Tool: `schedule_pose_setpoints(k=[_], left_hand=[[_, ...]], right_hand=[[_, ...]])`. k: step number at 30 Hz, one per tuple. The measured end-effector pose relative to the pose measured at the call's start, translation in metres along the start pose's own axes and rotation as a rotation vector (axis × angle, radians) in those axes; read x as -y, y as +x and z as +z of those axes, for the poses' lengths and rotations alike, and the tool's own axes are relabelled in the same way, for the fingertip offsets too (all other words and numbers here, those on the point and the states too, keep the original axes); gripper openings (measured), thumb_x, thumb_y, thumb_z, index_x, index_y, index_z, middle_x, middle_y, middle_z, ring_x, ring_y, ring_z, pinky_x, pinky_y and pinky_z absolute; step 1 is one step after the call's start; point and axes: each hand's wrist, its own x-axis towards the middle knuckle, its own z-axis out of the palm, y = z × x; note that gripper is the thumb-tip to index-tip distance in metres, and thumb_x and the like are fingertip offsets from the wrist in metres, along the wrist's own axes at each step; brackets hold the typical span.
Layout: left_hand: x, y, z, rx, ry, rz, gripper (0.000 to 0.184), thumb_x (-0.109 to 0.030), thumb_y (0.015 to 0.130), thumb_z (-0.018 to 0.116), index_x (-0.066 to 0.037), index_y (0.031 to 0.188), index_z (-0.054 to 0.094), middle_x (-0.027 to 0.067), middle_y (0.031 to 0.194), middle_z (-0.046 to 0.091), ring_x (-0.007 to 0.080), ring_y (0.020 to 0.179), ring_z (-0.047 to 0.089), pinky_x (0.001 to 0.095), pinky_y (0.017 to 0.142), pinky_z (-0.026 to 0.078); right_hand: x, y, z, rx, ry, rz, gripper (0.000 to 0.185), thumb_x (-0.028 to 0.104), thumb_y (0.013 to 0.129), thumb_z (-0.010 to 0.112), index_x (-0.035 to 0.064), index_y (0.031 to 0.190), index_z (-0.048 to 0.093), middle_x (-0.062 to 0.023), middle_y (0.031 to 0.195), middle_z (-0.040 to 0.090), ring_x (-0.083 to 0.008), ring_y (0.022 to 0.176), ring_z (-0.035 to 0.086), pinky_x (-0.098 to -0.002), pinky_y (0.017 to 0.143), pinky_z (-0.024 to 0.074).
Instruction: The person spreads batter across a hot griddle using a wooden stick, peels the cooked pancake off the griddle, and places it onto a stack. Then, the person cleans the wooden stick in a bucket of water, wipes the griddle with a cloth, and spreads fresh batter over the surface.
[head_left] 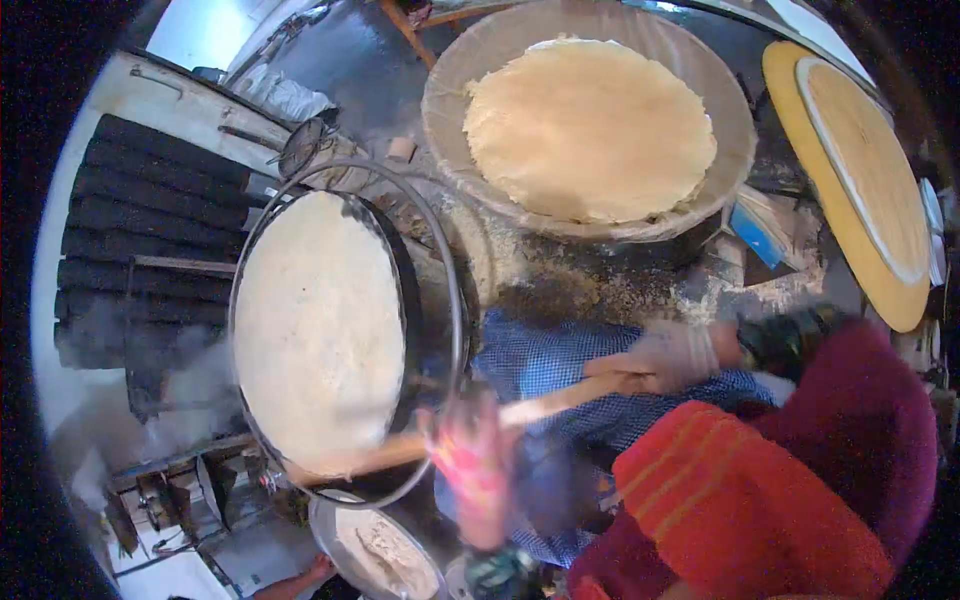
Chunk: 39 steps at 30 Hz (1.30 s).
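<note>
My right hand (665,362) is closed around the handle end of a long wooden paddle (560,398). Farther along the shaft is my left hand (470,455), blurred by motion, with something pink and yellow on or in it; it appears wrapped around the paddle. The paddle's flat end lies along the near-bottom edge of a large pale flatbread (318,320); whether it is under the bread or on top, I cannot tell. The flatbread covers a round dark griddle (418,330), and a thin metal hoop (452,270) shows around it.
A wide shallow basket (440,110) holds a large round flatbread. To the right leans a yellow round board (810,190) with a pale disc on it. A metal basin (325,520) holds pale flour-like stuff. Another person's hand (318,570) shows at the bottom. Steam drifts left.
</note>
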Motion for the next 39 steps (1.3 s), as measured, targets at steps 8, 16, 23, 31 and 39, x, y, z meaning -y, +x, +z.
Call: schedule_pose_setpoints(k=[8, 16, 23, 31, 39], left_hand=[[0.135, 0.152, 0.101, -0.034, 0.187, -0.012, 0.082, -0.054, 0.072, 0.058, 0.006, 0.125, 0.041, 0.0276, 0.126, 0.043, 0.0444, 0.119, 0.039, 0.0489, 0.102, 0.03], [0.214, 0.11, 0.092, 0.048, 0.373, -0.126, 0.089, -0.079, 0.063, 0.032, -0.002, 0.101, 0.057, 0.0205, 0.107, 0.056, 0.0386, 0.111, 0.047, 0.0489, 0.103, 0.026], [0.286, -0.053, 0.057, 0.009, 0.18, -0.446, 0.084, -0.071, 0.06, 0.05, 0.005, 0.098, 0.054, 0.0237, 0.105, 0.054, 0.0416, 0.107, 0.046, 0.0508, 0.096, 0.032], [0.218, -0.176, 0.024, 0.012, 0.288, -0.631, 0.095, -0.058, 0.067, 0.063, 0.005, 0.132, 0.031, 0.028, 0.135, 0.031, 0.044, 0.125, 0.029, 0.0528, 0.104, 0.021], [0.177, 0.193, 0.16, -0.081, 0.307, 0.055, 0.069, -0.046, 0.066, 0.067, 0.003, 0.112, 0.051, 0.0237, 0.123, 0.048, 0.0387, 0.122, 0.039, 0.0459, 0.105, 0.026]], right_hand=[[0.115, 0.016, -0.043, -0.355, 1.063, 0.409, 0.051, 0.016, 0.085, 0.056, -0.0003, 0.131, 0.042, -0.0056, 0.115, 0.057, -0.0144, 0.098, 0.055, -0.0281, 0.083, 0.0449], [0.116, 0.102, -0.068, -0.015, 1.233, 0.168, 0.058, 0.028, 0.086, 0.058, 0.0096, 0.137, 0.036, 0.0052, 0.055, 0.043, -0.0035, 0.042, 0.038, -0.0193, 0.038, 0.0283], [0.136, 0.184, -0.017, 0.255, 1.016, 0.211, 0.052, 0.015, 0.086, 0.054, 0.0095, 0.135, 0.039, 0.0045, 0.059, 0.044, -0.0042, 0.042, 0.041, -0.0212, 0.038, 0.0313], [0.13, 0.176, 0.032, 0.119, 0.294, -0.229, 0.054, 0.033, 0.084, 0.054, 0.0171, 0.134, 0.039, -0.0184, 0.092, 0.064, -0.0321, 0.08, 0.063, -0.0383, 0.074, 0.0496], [0.093, 0.062, -0.007, -0.751, 1.114, 0.301, 0.061, 0.033, 0.084, 0.059, 0.0055, 0.135, 0.038, -0.0138, 0.091, 0.064, -0.0092, 0.071, 0.058, -0.0238, 0.062, 0.0456]])
